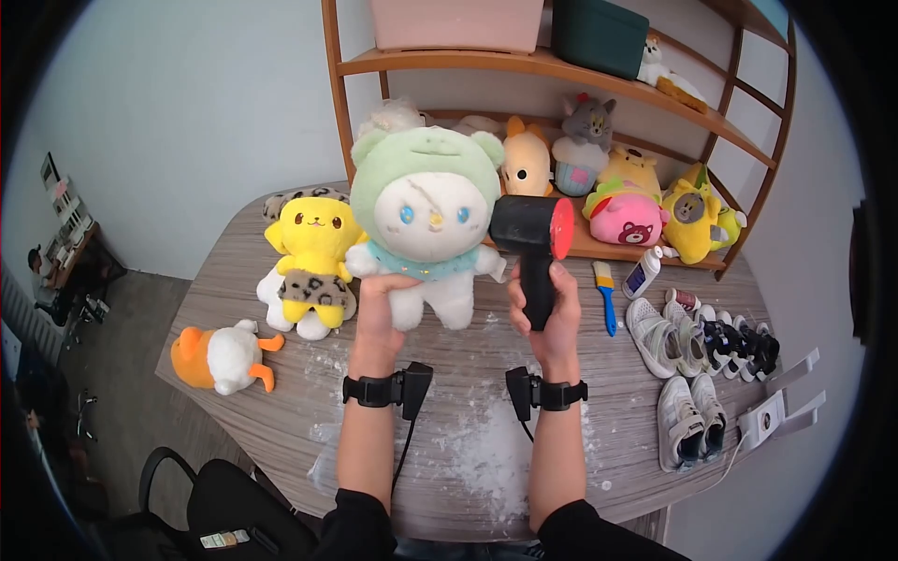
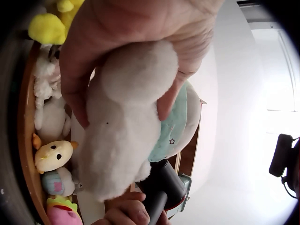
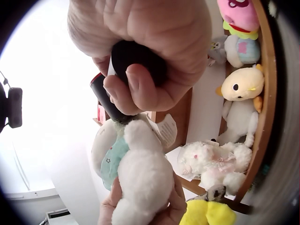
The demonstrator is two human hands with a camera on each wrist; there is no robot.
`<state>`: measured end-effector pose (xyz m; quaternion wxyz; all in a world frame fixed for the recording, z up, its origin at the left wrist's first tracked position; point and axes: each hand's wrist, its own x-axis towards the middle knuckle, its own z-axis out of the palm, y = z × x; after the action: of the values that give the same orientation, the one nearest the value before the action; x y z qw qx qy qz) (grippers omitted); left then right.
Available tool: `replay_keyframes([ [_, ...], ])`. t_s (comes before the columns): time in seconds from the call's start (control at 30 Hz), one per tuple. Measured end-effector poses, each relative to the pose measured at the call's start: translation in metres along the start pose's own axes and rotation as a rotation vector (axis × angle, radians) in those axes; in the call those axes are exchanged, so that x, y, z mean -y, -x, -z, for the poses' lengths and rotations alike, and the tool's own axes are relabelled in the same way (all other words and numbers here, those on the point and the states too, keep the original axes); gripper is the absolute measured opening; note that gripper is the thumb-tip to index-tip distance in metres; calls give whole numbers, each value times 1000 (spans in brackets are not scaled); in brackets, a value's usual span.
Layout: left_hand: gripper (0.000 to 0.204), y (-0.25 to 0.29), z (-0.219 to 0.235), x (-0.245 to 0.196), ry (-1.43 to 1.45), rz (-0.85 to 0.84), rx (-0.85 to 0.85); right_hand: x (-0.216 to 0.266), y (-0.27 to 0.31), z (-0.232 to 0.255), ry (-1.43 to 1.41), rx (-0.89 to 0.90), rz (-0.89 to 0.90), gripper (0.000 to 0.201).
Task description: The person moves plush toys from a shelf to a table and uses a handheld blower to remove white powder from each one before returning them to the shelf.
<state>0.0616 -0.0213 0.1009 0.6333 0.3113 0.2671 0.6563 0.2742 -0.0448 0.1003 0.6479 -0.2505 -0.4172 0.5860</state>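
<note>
My left hand (image 1: 379,323) grips a white plush toy (image 1: 426,224) in a green frog hood around its lower body. The plush is upright above the table, and its blue bib (image 2: 176,133) shows in the left wrist view. My right hand (image 1: 554,318) wraps its fingers round the handle of a black hair dryer (image 1: 536,285) with a red round end. The dryer's barrel (image 3: 107,99) points left at the plush, its nozzle right beside the plush's cheek. A white tag (image 3: 164,129) hangs from the plush in the right wrist view.
A yellow plush dog (image 1: 318,234) and an orange-and-white plush (image 1: 224,357) are at the left. White powder (image 1: 486,458) is scattered on the wooden table. At the right are a blue-handled brush (image 1: 608,304), a white bottle (image 1: 641,274) and several small shoes (image 1: 681,425). Behind stands a toy shelf (image 1: 449,61).
</note>
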Motion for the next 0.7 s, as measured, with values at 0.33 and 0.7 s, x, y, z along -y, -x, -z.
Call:
replay_keyframes([
  [0.33, 46, 4, -20, -1, -184, -97, 77, -7, -1, -1, -12, 21, 29, 48],
  [0.7, 44, 11, -33, -5, -488, -65, 219, -4, 1, 3, 305, 100, 278, 44],
])
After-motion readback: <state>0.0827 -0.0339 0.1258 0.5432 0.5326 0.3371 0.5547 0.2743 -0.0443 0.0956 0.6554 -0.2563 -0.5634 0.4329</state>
